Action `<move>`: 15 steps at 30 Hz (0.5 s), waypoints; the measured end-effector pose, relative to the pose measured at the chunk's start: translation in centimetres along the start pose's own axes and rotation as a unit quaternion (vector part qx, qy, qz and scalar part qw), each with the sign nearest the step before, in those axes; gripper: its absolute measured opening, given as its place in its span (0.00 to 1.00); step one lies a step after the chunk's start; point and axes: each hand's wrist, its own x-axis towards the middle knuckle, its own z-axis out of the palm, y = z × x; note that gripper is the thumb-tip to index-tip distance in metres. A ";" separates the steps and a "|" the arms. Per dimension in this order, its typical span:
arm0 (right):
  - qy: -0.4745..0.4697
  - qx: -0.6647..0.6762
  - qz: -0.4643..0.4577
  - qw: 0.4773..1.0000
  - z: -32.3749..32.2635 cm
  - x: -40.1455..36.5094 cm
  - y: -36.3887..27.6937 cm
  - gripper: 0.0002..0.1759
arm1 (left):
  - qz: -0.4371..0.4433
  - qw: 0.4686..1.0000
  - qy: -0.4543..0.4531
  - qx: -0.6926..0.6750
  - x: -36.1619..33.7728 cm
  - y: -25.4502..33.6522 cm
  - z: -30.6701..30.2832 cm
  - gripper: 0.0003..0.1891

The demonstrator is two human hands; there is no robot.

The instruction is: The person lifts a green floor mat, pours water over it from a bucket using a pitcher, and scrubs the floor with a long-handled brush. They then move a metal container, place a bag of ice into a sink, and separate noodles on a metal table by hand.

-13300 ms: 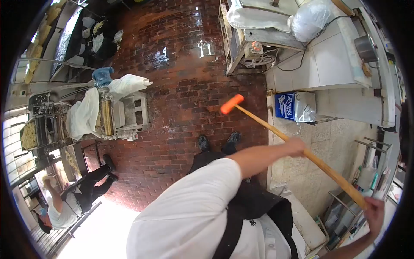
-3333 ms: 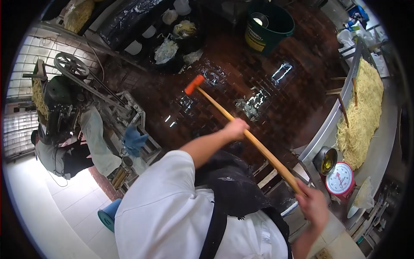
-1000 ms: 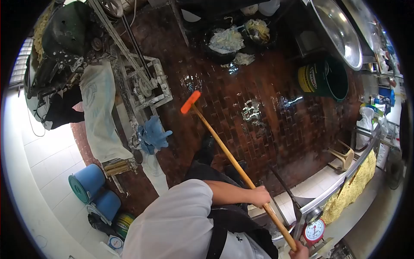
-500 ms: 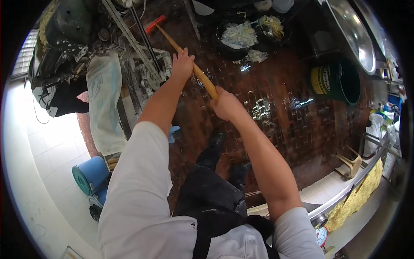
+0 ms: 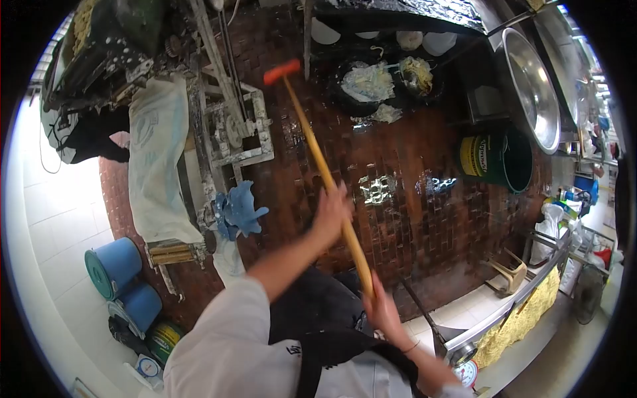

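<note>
Wet brick floor (image 5: 398, 239) fills the middle of the view, dark red-brown, with white glare patches where it shines. Compared with half a second ago, both arms have drawn back: the hands were stretched well ahead toward the machinery and are now closer to the body. The orange head (image 5: 282, 71) has shifted with them, from beside the dark rods to the strip just past the whitened metal frame (image 5: 261, 123). I read this as the drawing-back part of a stroke, so the work is now on that strip; whether the head presses on the bricks cannot be told.

Left hand (image 5: 330, 212) is curled around the middle of the long-handled floor tool (image 5: 317, 152), its fingers blurred. Right hand (image 5: 383, 308) is wrapped round the near end, its thumb along the wood.

Running away from the body, the tool slants a little to the left, its bar-shaped head set crosswise at the far end, near a thin metal post (image 5: 307, 46). Its wooden handle (image 5: 355, 252) is smooth and yellow-brown, and looks thicker toward the body. Broom or squeegee, the blur hides which.
</note>
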 end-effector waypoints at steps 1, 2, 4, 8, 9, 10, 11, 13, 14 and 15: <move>-0.030 0.033 0.026 0.999 0.4 5.9 -2.7 0.39 | 0.020 0.996 0.052 0.068 3.7 -2.4 -2.6 0.21; -0.024 0.052 -0.020 0.998 2.2 12.6 -3.3 0.37 | -0.020 0.961 0.007 0.277 8.4 -3.1 -6.4 0.22; -0.022 -0.023 -0.013 0.999 2.3 24.0 -10.9 0.27 | -0.085 0.871 -0.026 0.484 15.6 -3.6 -12.9 0.25; -0.092 0.087 -0.003 0.992 -4.8 24.7 -19.0 0.24 | 0.034 0.880 0.018 0.474 18.6 1.1 -17.6 0.23; -0.056 0.047 -0.055 0.996 -4.3 23.5 -15.5 0.27 | 0.079 0.892 0.037 0.444 17.7 2.4 -18.0 0.21; -0.018 0.006 -0.110 0.994 -3.9 21.8 -12.3 0.31 | 0.084 0.908 0.025 0.410 15.3 3.4 -16.7 0.23; 0.044 -0.076 -0.140 0.986 -3.2 18.2 -9.2 0.37 | 0.117 0.908 0.029 0.402 12.4 2.1 -14.6 0.27; -0.035 -0.125 -0.005 0.991 -1.8 11.6 -5.4 0.39 | 0.079 0.937 -0.028 0.338 5.3 1.7 -10.0 0.27; -0.023 -0.107 -0.026 0.994 -0.3 8.6 -2.9 0.39 | 0.066 0.948 -0.020 0.311 2.1 1.7 -7.6 0.24; -0.035 -0.103 -0.013 0.994 -0.2 5.4 -2.8 0.39 | 0.053 0.961 -0.003 0.271 -0.6 2.8 -5.9 0.22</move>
